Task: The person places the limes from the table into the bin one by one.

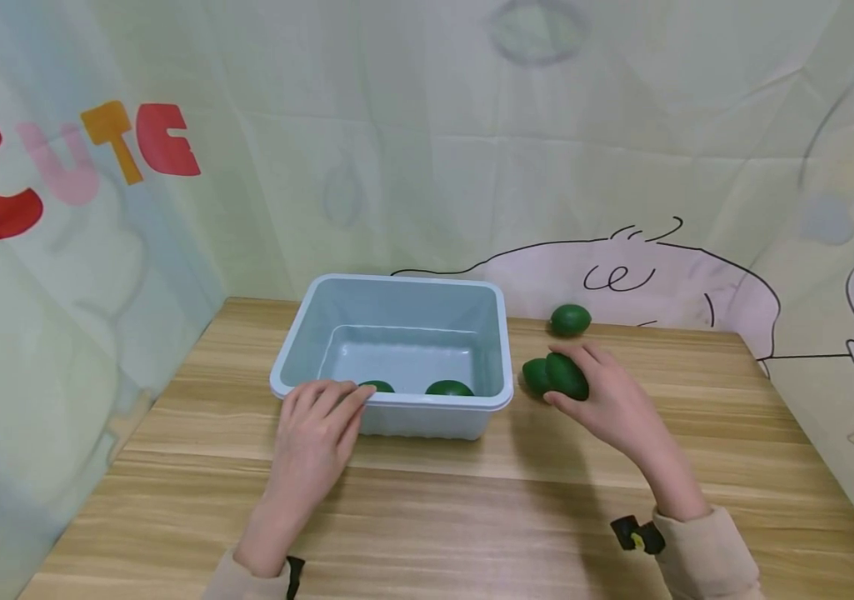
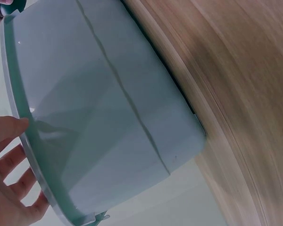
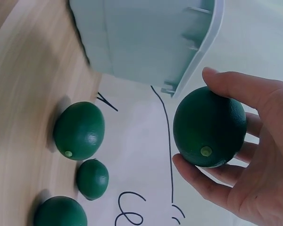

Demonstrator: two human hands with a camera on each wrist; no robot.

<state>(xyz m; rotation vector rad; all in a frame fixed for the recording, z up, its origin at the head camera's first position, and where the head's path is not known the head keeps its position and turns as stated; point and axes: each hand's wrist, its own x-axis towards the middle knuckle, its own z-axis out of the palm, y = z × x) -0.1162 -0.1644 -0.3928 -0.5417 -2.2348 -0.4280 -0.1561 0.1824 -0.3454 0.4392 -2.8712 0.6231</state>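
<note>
A light blue plastic basin (image 1: 427,419) stands on the wooden table, with two green limes visible inside, one lime (image 1: 450,388) near its front wall. My left hand (image 1: 314,437) holds the basin's rim at the front left; the left wrist view shows the thumb on the rim and fingers reaching behind it. Right of the basin, my right hand (image 1: 612,404) holds a lime (image 3: 210,127) between thumb and fingers, raised off the table. Under it in the head view, another lime (image 1: 535,377) lies partly hidden. The right wrist view shows three limes on the table.
A further lime (image 1: 571,320) lies by the back edge of the table (image 1: 427,517). A printed cloth (image 1: 412,150) hangs behind and along both sides. Dark straps show at both cuffs.
</note>
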